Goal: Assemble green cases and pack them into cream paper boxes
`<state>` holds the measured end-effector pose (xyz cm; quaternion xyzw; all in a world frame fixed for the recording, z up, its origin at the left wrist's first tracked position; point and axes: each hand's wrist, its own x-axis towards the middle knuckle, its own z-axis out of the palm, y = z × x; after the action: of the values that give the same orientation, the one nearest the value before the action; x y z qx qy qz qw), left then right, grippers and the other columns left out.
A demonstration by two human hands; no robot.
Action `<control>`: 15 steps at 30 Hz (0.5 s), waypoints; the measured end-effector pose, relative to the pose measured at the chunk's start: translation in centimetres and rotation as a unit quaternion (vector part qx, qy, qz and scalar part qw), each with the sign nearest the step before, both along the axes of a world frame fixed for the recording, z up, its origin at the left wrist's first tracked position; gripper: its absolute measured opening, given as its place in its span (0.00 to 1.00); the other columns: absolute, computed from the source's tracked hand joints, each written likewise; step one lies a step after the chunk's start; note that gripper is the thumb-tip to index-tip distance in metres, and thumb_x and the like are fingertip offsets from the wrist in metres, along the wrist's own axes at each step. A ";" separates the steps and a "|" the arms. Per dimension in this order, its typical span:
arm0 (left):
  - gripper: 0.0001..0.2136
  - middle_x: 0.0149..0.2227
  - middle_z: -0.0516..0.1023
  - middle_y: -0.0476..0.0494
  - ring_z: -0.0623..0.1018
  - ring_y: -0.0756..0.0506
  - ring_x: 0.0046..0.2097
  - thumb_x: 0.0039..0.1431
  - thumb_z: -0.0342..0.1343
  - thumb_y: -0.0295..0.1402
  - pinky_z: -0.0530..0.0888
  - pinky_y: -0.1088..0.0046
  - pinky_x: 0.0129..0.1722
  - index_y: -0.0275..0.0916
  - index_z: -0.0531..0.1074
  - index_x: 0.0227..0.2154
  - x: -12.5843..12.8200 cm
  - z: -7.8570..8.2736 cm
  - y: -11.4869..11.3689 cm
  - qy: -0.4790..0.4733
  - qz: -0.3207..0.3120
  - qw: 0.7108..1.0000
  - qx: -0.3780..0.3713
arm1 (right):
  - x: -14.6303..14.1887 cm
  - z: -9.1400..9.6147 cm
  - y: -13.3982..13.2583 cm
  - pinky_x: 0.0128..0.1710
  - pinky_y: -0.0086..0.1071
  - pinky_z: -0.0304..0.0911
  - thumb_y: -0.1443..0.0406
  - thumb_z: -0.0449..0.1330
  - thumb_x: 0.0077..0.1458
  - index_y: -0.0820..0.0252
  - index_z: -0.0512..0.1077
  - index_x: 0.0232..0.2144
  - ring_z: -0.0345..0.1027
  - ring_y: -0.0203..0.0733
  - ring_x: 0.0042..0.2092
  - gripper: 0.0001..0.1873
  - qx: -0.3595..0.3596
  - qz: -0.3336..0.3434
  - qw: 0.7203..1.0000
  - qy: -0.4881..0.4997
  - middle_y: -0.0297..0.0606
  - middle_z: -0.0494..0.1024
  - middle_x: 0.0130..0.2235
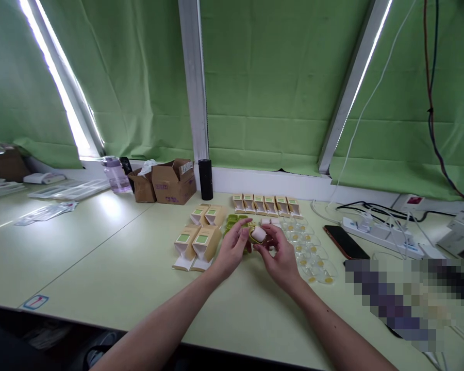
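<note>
Left hand point(234, 247) and right hand point(281, 257), seen from my head, hold a small green cup point(252, 239) between curled fingers, a pale pink block point(259, 234) inside, above the table point(112, 278). Open cartons point(203, 241) stand to my left; clear plastic pieces point(305, 248) lie right.

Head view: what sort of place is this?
Likely a workroom with a packing bench, though I can't be certain: small boxes stand in rows on a long table, and a larger open carton sits near the wall.
</note>
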<state>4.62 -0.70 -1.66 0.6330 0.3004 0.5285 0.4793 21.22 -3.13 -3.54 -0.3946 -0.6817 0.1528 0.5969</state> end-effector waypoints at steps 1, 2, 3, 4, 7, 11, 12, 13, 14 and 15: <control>0.28 0.41 0.81 0.42 0.73 0.49 0.29 0.70 0.52 0.56 0.72 0.72 0.29 0.39 0.69 0.60 -0.2 0.0 0.1 -0.003 0.013 1.000 0.012 | 0.0 0.1 0.0 0.36 0.36 0.76 0.59 0.66 0.63 0.54 0.68 0.57 0.75 0.41 0.35 0.22 -0.017 0.018 0.999 0.032 0.45 0.82 0.49; 0.26 0.43 0.82 0.41 0.74 0.49 0.29 0.71 0.51 0.54 0.72 0.72 0.30 0.39 0.69 0.60 -0.3 0.0 0.3 -0.003 0.027 0.999 0.027 | -0.1 0.3 0.0 0.35 0.36 0.76 0.58 0.66 0.63 0.54 0.68 0.57 0.75 0.41 0.35 0.23 -0.034 0.036 0.997 0.064 0.44 0.83 0.49; 0.24 0.45 0.82 0.39 0.75 0.49 0.31 0.72 0.51 0.52 0.73 0.71 0.31 0.39 0.69 0.59 -0.5 0.0 0.4 0.000 0.042 0.998 0.047 | -0.1 0.5 0.0 0.35 0.35 0.75 0.56 0.67 0.63 0.53 0.68 0.57 0.75 0.41 0.35 0.23 -0.051 0.054 0.993 0.096 0.44 0.83 0.47; 0.22 0.46 0.82 0.38 0.77 0.47 0.34 0.73 0.51 0.49 0.74 0.70 0.34 0.40 0.69 0.59 -0.7 0.0 0.5 0.010 0.058 0.996 0.070 | -0.2 0.7 0.0 0.35 0.35 0.75 0.55 0.67 0.63 0.53 0.68 0.56 0.75 0.41 0.35 0.24 -0.066 0.071 0.987 0.124 0.43 0.83 0.45; 0.17 0.50 0.82 0.36 0.79 0.42 0.46 0.72 0.53 0.37 0.76 0.65 0.46 0.41 0.69 0.60 -1.0 0.2 0.3 0.066 0.101 0.978 0.168 | -0.2 1.4 -0.1 0.30 0.32 0.71 0.51 0.68 0.62 0.54 0.69 0.53 0.72 0.39 0.31 0.24 -0.107 0.104 0.970 0.192 0.36 0.82 0.35; 0.22 0.57 0.76 0.35 0.74 0.37 0.58 0.65 0.55 0.25 0.73 0.54 0.59 0.43 0.69 0.61 -1.2 0.6 -0.3 0.154 0.146 0.923 0.322 | -0.1 2.0 -0.1 0.26 0.30 0.63 0.48 0.70 0.59 0.56 0.71 0.50 0.65 0.36 0.25 0.26 -0.152 0.126 0.948 0.250 0.29 0.76 0.26; 0.24 0.59 0.74 0.35 0.72 0.35 0.61 0.65 0.56 0.24 0.72 0.52 0.60 0.44 0.69 0.62 -1.2 0.6 -0.5 0.175 0.150 0.909 0.349 | -0.1 2.0 0.0 0.25 0.30 0.62 0.47 0.70 0.58 0.56 0.71 0.50 0.64 0.35 0.24 0.27 -0.161 0.129 0.943 0.259 0.28 0.75 0.24; 0.25 0.60 0.73 0.35 0.70 0.35 0.62 0.64 0.55 0.23 0.72 0.51 0.61 0.45 0.69 0.63 -1.2 0.6 -0.6 0.194 0.152 0.897 0.367 | -0.1 2.1 0.0 0.25 0.30 0.62 0.47 0.71 0.57 0.57 0.72 0.49 0.63 0.35 0.24 0.27 -0.169 0.132 0.940 0.266 0.27 0.74 0.23; 0.26 0.61 0.71 0.34 0.69 0.34 0.63 0.64 0.55 0.23 0.72 0.50 0.61 0.46 0.69 0.64 -1.2 0.5 -0.6 0.212 0.152 0.888 0.378 | -0.1 2.1 0.1 0.25 0.30 0.61 0.46 0.71 0.56 0.57 0.72 0.48 0.62 0.35 0.23 0.28 -0.176 0.134 0.937 0.270 0.27 0.73 0.22; 0.27 0.61 0.70 0.34 0.69 0.34 0.63 0.65 0.55 0.22 0.73 0.50 0.60 0.48 0.69 0.65 -1.2 0.5 -0.6 0.227 0.153 0.882 0.384 | -0.1 2.1 0.1 0.24 0.30 0.61 0.46 0.72 0.55 0.58 0.73 0.48 0.62 0.35 0.23 0.28 -0.183 0.136 0.935 0.272 0.27 0.73 0.21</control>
<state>3.46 -1.32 -1.20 0.8164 0.2677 0.5108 0.0303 21.12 -3.03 -1.47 -0.3439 -0.5007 0.4558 0.6506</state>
